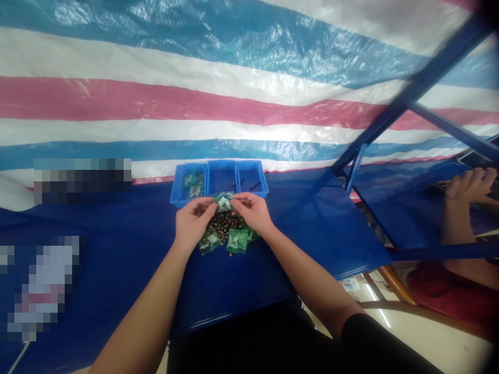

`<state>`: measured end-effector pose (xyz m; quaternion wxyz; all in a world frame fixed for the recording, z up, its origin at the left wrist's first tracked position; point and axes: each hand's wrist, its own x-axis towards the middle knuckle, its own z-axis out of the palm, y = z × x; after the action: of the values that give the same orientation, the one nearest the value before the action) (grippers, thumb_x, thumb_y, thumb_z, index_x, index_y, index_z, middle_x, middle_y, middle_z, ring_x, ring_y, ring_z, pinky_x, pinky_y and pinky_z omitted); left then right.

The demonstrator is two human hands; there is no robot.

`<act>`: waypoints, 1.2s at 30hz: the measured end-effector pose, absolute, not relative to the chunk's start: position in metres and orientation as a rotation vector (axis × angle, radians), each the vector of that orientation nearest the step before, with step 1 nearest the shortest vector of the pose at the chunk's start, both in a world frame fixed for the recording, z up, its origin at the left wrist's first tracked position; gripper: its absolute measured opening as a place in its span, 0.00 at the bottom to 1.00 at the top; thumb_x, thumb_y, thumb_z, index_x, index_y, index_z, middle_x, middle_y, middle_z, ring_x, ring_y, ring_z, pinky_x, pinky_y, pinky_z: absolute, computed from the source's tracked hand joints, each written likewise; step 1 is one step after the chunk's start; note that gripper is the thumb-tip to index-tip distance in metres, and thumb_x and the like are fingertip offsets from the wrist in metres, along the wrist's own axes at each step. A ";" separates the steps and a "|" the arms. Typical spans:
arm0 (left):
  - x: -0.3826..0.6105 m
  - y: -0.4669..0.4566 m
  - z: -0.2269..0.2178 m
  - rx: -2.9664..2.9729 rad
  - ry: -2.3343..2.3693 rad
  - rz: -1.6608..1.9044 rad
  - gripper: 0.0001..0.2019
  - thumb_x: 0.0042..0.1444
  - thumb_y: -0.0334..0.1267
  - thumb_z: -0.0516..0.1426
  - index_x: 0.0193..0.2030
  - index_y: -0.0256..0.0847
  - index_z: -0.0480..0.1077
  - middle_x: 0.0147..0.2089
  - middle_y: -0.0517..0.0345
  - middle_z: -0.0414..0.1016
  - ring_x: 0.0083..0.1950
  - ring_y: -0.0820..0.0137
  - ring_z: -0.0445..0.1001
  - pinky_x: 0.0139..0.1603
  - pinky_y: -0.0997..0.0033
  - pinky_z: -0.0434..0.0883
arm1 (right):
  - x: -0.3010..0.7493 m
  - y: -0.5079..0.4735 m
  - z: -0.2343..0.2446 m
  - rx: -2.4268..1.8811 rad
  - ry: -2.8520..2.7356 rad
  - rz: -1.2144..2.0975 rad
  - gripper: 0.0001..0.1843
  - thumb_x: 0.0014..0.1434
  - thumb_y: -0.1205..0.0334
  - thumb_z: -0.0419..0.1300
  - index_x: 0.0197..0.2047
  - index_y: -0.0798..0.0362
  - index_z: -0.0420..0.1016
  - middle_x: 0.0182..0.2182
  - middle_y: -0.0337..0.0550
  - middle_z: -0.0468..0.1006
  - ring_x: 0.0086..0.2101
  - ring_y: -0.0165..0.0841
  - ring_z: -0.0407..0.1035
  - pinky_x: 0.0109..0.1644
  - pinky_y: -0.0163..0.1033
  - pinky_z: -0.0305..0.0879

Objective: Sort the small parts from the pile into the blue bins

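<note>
Between my left hand [194,221] and my right hand [253,212] is a small clear plastic bag [224,202] with greenish edges and pale, thin pieces inside. Each hand pinches one side of it with thumb and fingers. Below the bag lies a pile of dark, brassy screws [226,224], partly covered. Two more green-tinted bags, one at the left [210,242] and one in front [237,240], rest against the pile. Just beyond my hands stand three blue bins: the left bin [177,184] holds similar bags, while the middle bin [221,169] and right bin [251,169] hold a few dark pieces.
Everything stands on a blue table [128,249]. A striped plastic sheet [175,104] hangs behind it. Blue metal frame bars [390,117] slant across the right side. Another person's hand [470,184] is raised at the far right. Blurred-out items lie at the left.
</note>
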<state>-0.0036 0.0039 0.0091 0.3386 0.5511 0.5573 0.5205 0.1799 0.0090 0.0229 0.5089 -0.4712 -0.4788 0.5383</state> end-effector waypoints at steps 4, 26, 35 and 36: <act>-0.003 0.004 0.011 1.446 1.474 1.342 0.14 0.49 0.44 0.65 0.41 0.41 0.79 0.31 0.57 0.78 0.30 0.71 0.74 0.32 0.73 0.72 | 0.181 0.011 0.020 -1.134 -1.175 1.304 0.17 0.51 0.48 0.67 0.37 0.53 0.76 0.28 0.40 0.81 0.26 0.32 0.77 0.30 0.35 0.71; -0.003 0.004 0.012 1.425 1.460 1.362 0.11 0.50 0.44 0.65 0.37 0.41 0.77 0.31 0.57 0.77 0.30 0.71 0.73 0.30 0.74 0.71 | 0.182 0.013 0.017 -1.149 -1.172 1.285 0.15 0.53 0.50 0.66 0.39 0.50 0.77 0.30 0.40 0.80 0.28 0.33 0.76 0.33 0.38 0.73; -0.002 0.003 0.011 1.349 1.407 1.379 0.15 0.47 0.44 0.67 0.41 0.41 0.77 0.34 0.56 0.78 0.33 0.70 0.76 0.35 0.72 0.73 | 0.183 0.012 0.017 -1.163 -1.198 1.235 0.13 0.54 0.51 0.65 0.39 0.50 0.77 0.26 0.38 0.78 0.26 0.32 0.73 0.32 0.38 0.72; -0.002 0.003 0.011 1.354 1.401 1.378 0.16 0.47 0.44 0.68 0.41 0.41 0.77 0.34 0.56 0.78 0.34 0.70 0.76 0.35 0.71 0.74 | 0.183 0.012 0.017 -1.163 -1.190 1.240 0.13 0.54 0.51 0.65 0.39 0.50 0.77 0.27 0.38 0.78 0.27 0.32 0.74 0.32 0.38 0.72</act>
<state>-0.0023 0.0030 0.0114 0.3688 0.5273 0.5457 0.5367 0.1828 0.0123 0.0168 0.5082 -0.4828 -0.4938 0.5146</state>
